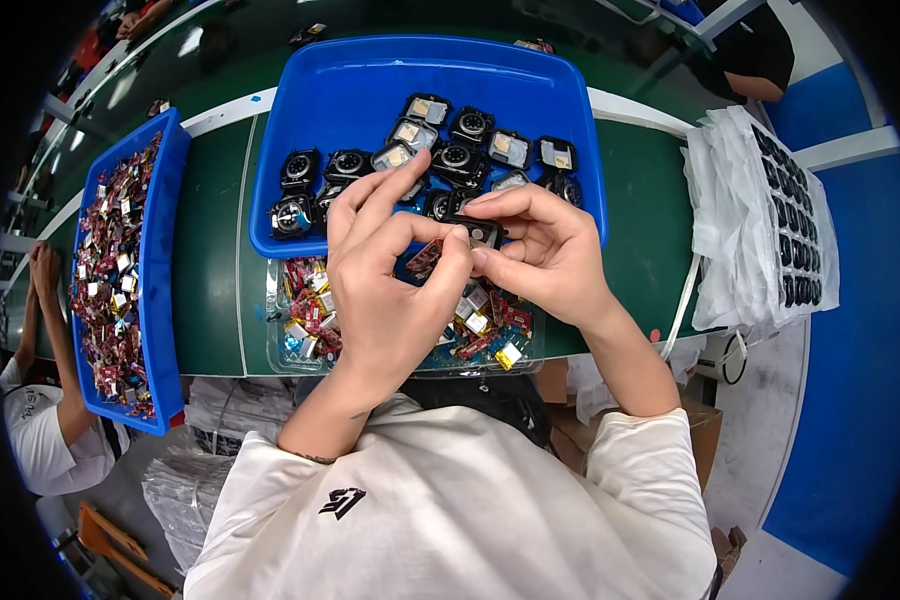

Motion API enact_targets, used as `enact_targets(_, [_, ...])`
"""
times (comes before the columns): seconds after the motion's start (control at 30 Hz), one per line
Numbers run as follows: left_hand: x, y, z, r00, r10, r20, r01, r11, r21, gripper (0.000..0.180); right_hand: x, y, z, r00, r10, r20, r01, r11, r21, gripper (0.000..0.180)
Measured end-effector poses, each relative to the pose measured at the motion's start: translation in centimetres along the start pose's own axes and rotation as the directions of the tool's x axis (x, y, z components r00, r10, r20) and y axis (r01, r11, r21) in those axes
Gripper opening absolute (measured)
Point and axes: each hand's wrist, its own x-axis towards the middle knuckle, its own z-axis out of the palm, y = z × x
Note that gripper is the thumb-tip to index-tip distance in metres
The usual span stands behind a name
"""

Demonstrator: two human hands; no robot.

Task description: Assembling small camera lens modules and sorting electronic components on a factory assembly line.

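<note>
Both my hands meet in front of me over the near rim of a blue tray (430, 62). My right hand (550, 250) grips a small black watch case (484, 232) between thumb and fingers. Thumb and index finger of my left hand (380, 270) pinch at the case's left edge, while its other fingers stretch up and away. Several watch cases (457, 160) lie in the blue tray, some with round backs up, others showing pale inner parts. Below my hands, a clear plastic tray (280, 362) holds red circuit boards and silver batteries (477, 322), partly hidden by my left hand.
At the left stands another blue tray (170, 260), heaped with red boards and batteries. White plastic sheets with rows of black parts (740, 220) stack at the right of the green table (210, 230). A co-worker's arms (55, 330) show at far left; another person (760, 60) sits at the upper right.
</note>
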Motion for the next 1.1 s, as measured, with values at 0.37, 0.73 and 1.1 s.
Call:
enact_targets(0.37, [-0.16, -0.15, 0.05, 1.000, -0.014, 0.019, 0.015, 1.000, -0.020, 0.005, -0.13, 0.19, 0.20, 0.999, -0.036, -0.006, 0.036, 0.999, -0.006, 0.025])
enact_targets(0.73, [-0.27, 0.02, 0.12, 0.999, -0.026, 0.020, 0.026, 1.000, -0.011, 0.004, -0.09, 0.49, 0.14, 0.996, -0.088, 0.013, 0.089, 0.996, -0.031, 0.021])
enact_targets(1.1, [-0.45, 0.18, 0.10, 0.998, 0.054, 0.014, -0.054, 0.998, 0.015, 0.009, -0.10, 0.66, 0.05, 0.985, -0.161, -0.065, 0.155, 0.984, -0.086, 0.015])
